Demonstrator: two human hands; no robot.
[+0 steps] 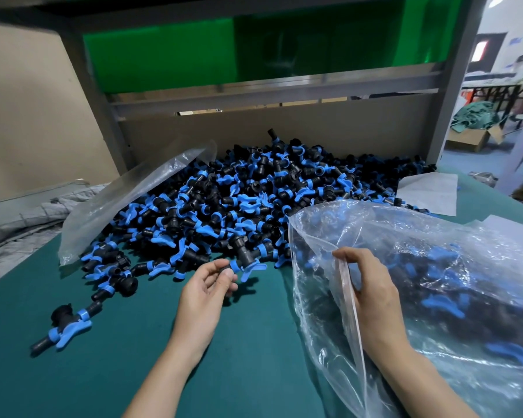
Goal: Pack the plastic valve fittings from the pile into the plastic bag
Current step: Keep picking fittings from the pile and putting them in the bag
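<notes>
Head view: the left hand [207,286] pinches a black-and-blue plastic valve fitting [242,262] just left of the clear plastic bag [450,236], whose rim the right hand [372,285] grips.

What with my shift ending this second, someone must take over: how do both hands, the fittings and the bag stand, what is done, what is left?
Left hand pinches one black-and-blue plastic valve fitting at the near edge of the big pile of fittings.
Right hand grips the rim of the clear plastic bag, its mouth open toward the pile.
Done: the bag already holds many fittings.
Left: drop in the held fitting, then clear the pile and the strays off the green table.
</notes>
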